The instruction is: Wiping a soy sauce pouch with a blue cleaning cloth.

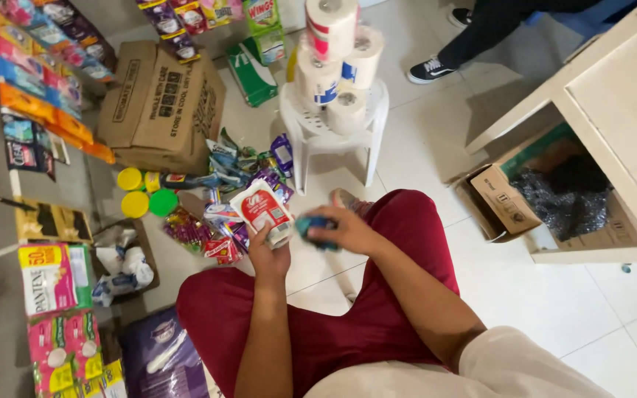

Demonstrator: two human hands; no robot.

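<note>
Here, white-red packet [263, 211] sits in left fingers [265, 249]

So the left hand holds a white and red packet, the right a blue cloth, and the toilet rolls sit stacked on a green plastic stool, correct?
Not quite: in the head view the plastic stool under the toilet rolls is white, not green. The rest stands: left hand holds the white and red packet, right hand the blue cloth.

Single head view, looking steeply down, close over own lap, floor goods just beyond.
</note>
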